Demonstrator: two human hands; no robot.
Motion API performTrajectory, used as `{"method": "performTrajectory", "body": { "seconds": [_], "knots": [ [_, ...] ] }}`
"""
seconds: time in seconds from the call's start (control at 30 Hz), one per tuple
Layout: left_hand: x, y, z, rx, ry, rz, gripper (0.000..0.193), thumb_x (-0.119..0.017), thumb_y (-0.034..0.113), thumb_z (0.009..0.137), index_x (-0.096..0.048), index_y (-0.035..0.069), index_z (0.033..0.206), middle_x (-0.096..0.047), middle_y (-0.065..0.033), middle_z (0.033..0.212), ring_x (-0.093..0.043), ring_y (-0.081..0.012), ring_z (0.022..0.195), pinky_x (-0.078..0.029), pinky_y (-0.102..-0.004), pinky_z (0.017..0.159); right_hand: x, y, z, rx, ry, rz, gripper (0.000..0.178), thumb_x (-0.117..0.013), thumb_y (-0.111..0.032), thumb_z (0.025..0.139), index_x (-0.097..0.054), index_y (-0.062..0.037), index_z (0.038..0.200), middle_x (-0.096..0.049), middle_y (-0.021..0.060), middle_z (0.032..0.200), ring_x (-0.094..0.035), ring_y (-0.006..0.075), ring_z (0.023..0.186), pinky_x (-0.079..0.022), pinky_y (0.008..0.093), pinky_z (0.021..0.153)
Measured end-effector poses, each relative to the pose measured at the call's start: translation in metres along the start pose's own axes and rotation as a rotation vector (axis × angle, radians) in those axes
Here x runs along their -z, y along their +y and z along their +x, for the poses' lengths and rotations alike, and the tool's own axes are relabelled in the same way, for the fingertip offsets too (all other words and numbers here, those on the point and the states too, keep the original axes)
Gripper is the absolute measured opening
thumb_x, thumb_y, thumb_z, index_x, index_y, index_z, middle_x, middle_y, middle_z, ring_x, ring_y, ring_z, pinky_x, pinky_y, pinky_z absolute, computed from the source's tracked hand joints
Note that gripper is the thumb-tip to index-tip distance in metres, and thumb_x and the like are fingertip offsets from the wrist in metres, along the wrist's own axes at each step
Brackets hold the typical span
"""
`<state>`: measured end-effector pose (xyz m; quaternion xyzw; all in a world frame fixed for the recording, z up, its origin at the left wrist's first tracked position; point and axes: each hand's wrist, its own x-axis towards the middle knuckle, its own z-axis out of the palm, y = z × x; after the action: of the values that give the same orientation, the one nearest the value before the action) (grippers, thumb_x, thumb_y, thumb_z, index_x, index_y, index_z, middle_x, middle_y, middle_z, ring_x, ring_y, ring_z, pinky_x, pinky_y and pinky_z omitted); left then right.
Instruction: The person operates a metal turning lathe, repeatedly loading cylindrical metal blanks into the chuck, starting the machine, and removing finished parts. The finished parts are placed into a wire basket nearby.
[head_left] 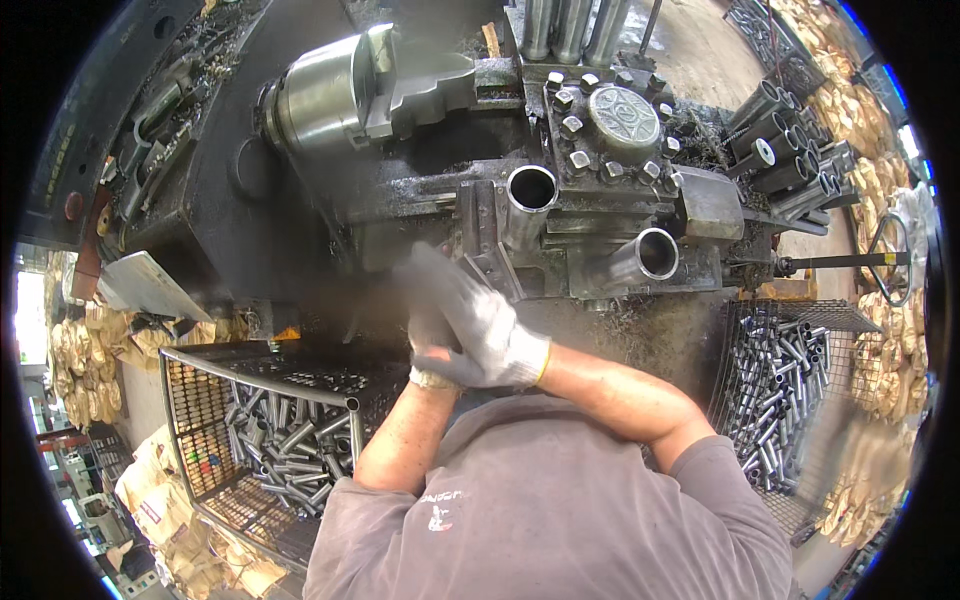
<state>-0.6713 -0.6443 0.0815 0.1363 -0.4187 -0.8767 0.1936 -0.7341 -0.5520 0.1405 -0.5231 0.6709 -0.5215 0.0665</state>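
Both my hands wear whitish-grey work gloves and are pressed together in front of my chest, near the front of a lathe. My right hand (492, 332) lies across my left hand (428, 345), its fingers pointing away and to the left. Motion and a dark smear blur the fingertips, so whether anything is between the hands cannot be made out. Just beyond them, a metal tube (526, 228) stands upright on the machine. Another tube (622, 264) leans at its front edge, to the right. Neither tube is in my grip.
Behind are the lathe chuck (325, 95) and a bolted tool post (625, 118). More tubes (785, 140) are stacked at the right. A mesh crate (250, 358) of short tubes stands at the left, another crate (850, 316) at the right. A handle (890, 260) juts out at far right.
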Motion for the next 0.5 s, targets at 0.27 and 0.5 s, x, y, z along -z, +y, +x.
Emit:
{"method": "performTrajectory", "body": {
  "seconds": [0.27, 0.5],
  "knots": [
    [-0.012, 0.047, 0.011, 0.384, 0.302, -0.169, 0.077, -0.038, 0.072, 0.106, -0.039, 0.011, 0.151, -0.066, -0.0205, 0.126, -0.069, -0.0359, 0.111, -0.059, -0.0577, 0.097, 0.051, -0.013, -0.098, -0.330, -0.381, 0.108, 0.055, -0.076, -0.024, 0.093, -0.061, -0.0041, 0.142, -0.072, 0.0236, 0.125, -0.073, 0.0404, 0.108, -0.061, 0.0442, 0.089],
    [-0.016, 0.040, 0.016, 0.345, 0.219, -0.031, 0.086, -0.042, 0.076, 0.103, -0.035, 0.011, 0.158, -0.062, -0.0187, 0.136, -0.066, -0.0361, 0.120, -0.055, -0.0519, 0.107, 0.049, -0.010, -0.009, -0.182, -0.157, -0.376, 0.070, -0.074, -0.036, 0.094, -0.048, -0.0069, 0.152, -0.063, 0.0218, 0.145, -0.075, 0.0409, 0.085, -0.063, 0.0473, 0.069]
  ]
}}
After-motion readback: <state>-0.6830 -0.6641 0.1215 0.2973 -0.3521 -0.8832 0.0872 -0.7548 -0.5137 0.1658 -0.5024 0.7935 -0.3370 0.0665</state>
